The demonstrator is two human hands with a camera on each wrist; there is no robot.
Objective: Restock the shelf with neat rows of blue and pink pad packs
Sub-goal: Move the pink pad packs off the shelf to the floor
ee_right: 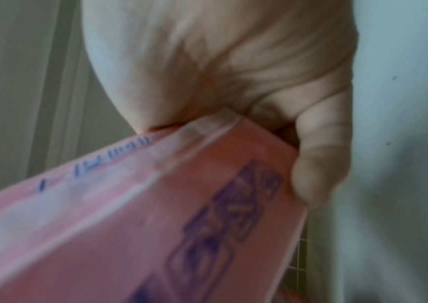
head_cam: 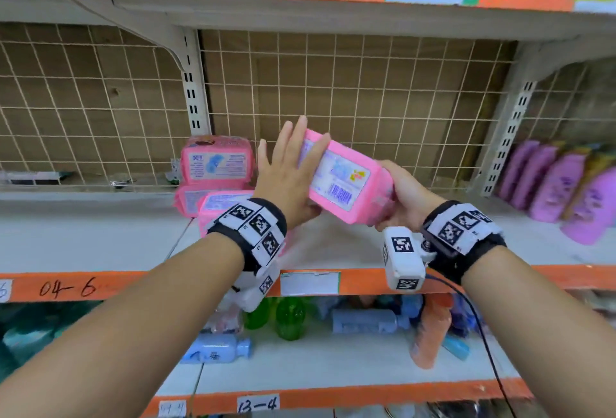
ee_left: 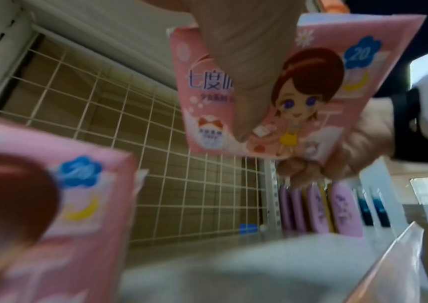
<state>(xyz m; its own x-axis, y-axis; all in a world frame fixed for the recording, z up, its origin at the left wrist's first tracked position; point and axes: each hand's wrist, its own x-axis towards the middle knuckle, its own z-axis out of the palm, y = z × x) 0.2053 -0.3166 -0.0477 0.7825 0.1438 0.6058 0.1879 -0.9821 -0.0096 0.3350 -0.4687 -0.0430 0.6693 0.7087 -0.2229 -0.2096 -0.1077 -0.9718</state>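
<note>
Shelf (head_cam: pixel 100 234) holds pink stock at nine o'clock; with right hand (head_cam: pixel 405 197) gripping the pack (head_cam: pixel 343 180) and left hand (head_cam: pixel 286 174) flat against it, we should level it first.

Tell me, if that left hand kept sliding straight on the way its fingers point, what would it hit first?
Probably the wire mesh back panel. The left hand lies flat along the held pink pack, fingers aimed up and back over bare shelf. Depth is hard to judge.
</note>
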